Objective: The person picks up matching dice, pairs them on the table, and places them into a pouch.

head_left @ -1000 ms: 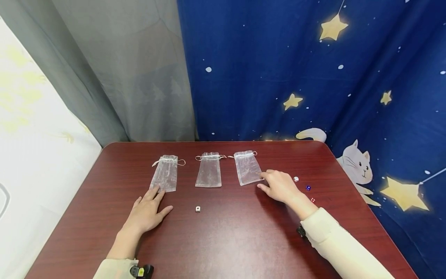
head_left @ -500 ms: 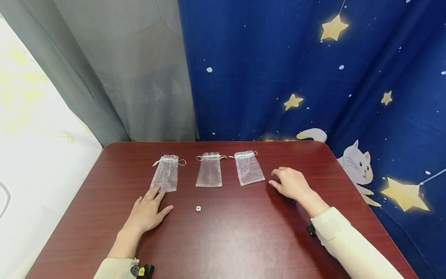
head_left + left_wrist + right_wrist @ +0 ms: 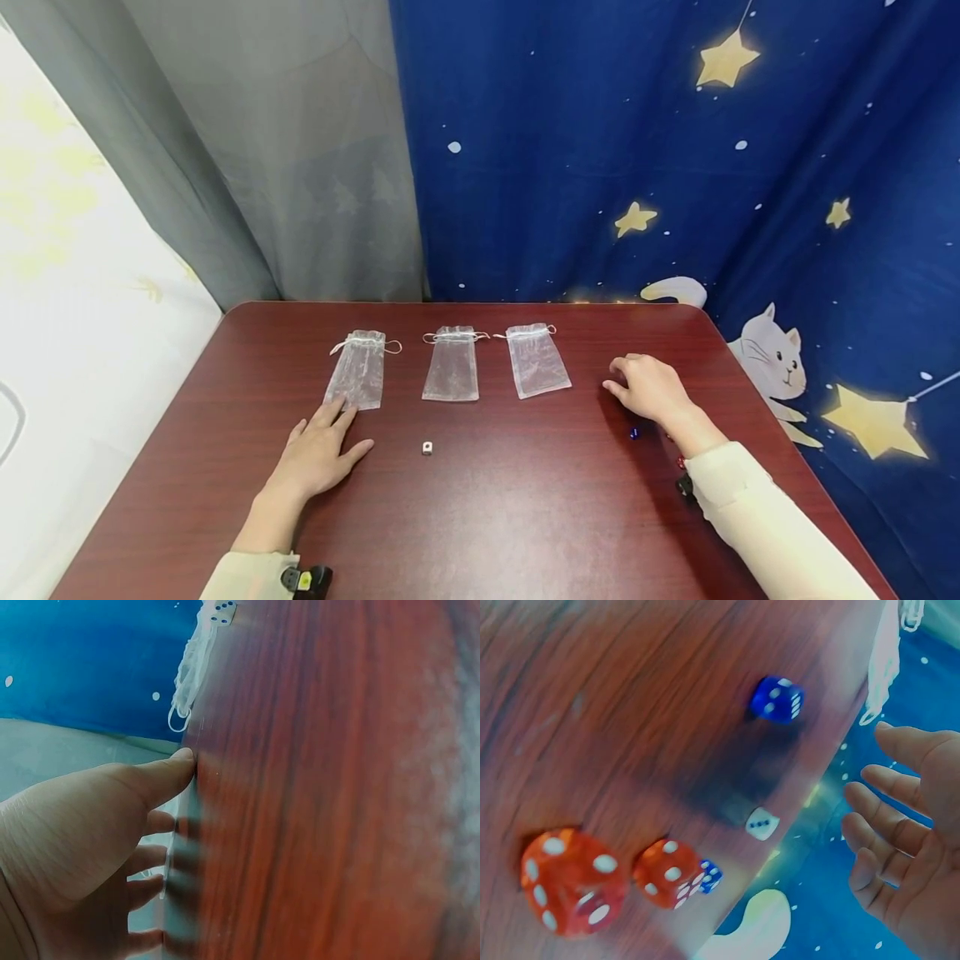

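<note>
My left hand [image 3: 318, 458] lies with fingers spread on the table, fingertips over the lower edge of the left sheer drawstring bag [image 3: 358, 371]; in the left wrist view its thumb [image 3: 169, 780] touches the tabletop. My right hand [image 3: 648, 387] is over the right side of the table, fingers loosely bent, holding nothing. Near it a blue die [image 3: 634, 433] lies below the palm, and a red die [image 3: 680, 462] shows beside the cuff. In the right wrist view a white die [image 3: 762, 823], two red dice and a second blue die [image 3: 711, 876] lie near this hand.
A middle drawstring bag [image 3: 451, 367] and a right drawstring bag [image 3: 538, 362] lie flat along the back of the brown table [image 3: 480, 517]. One white die [image 3: 427, 448] sits before the middle bag. Curtains [image 3: 540, 150] hang behind the table's far edge.
My right hand has moved right, away from the right bag's corner, and now covers where a white die was seen. A blue die has come into view below it. The left hand stays put.
</note>
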Tool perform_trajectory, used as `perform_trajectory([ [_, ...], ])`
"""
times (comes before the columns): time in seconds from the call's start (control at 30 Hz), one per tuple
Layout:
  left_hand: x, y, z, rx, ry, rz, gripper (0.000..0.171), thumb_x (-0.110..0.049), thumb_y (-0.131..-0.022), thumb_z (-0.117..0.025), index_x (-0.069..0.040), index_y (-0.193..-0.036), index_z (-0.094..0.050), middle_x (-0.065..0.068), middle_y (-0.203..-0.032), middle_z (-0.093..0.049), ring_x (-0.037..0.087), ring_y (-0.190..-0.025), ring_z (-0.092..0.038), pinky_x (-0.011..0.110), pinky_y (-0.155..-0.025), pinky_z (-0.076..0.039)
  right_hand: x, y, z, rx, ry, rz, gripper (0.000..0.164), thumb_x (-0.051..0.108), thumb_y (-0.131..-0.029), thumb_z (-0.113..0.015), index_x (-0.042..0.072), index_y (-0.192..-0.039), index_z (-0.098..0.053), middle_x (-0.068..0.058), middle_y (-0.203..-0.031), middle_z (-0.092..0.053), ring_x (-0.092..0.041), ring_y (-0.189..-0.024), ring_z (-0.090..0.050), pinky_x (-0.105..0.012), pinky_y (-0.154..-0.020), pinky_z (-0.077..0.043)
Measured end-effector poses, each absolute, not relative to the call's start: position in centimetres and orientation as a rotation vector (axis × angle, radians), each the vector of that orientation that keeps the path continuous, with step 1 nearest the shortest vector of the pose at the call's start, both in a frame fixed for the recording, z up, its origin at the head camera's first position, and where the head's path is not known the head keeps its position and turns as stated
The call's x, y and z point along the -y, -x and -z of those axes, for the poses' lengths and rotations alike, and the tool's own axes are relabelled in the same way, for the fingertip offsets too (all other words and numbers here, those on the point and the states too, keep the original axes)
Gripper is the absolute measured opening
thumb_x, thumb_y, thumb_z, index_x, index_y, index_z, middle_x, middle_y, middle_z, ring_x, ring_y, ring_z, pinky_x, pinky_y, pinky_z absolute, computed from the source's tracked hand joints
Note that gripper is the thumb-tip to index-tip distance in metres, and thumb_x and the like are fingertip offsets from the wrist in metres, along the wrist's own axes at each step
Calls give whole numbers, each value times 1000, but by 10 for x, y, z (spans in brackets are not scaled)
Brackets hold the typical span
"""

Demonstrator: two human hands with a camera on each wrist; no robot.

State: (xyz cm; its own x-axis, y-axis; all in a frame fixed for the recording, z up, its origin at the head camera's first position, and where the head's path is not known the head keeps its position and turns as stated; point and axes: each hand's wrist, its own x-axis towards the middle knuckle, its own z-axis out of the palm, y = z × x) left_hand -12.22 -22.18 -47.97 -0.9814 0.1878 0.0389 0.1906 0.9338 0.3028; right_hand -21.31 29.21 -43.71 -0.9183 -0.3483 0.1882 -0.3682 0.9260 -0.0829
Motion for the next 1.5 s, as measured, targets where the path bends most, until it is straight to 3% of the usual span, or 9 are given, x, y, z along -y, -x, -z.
perform_trajectory([
  [1.5, 219, 121, 477, 3074, 296, 469, 68, -41, -96, -67, 4, -145, -51, 28, -155, -38, 47, -143, -34, 72, -109, -26, -326, 229, 454, 3062, -468, -171, 19, 16, -88, -78, 2, -99, -72, -13, -91, -68, -32, -83, -65, -55, -78, -56],
])
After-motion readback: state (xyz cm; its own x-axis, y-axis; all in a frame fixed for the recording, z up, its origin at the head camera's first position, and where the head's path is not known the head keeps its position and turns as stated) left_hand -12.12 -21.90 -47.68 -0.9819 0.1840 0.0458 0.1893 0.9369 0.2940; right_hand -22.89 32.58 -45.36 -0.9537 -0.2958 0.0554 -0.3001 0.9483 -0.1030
